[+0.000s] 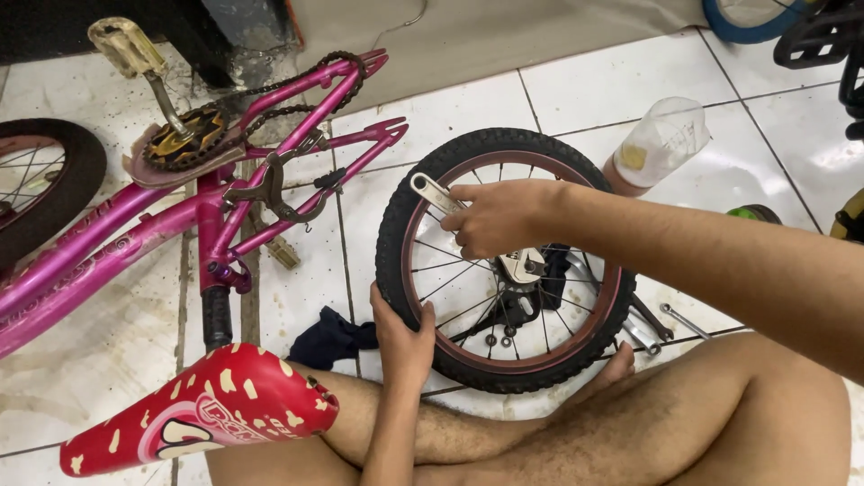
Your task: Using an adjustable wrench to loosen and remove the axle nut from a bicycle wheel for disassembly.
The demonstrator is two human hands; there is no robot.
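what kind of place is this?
Likely an informal bike repair spot on a tiled floor: upturned pink bicycle frame, detached wheel steadied by the left hand, right hand working an adjustable wrench, spare spanners nearby.

Knobbly matt rubber tyre (396, 225), shiny metal wrench (434, 193), glossy pink-painted frame (108, 236), smooth glazed floor tiles (468, 108).
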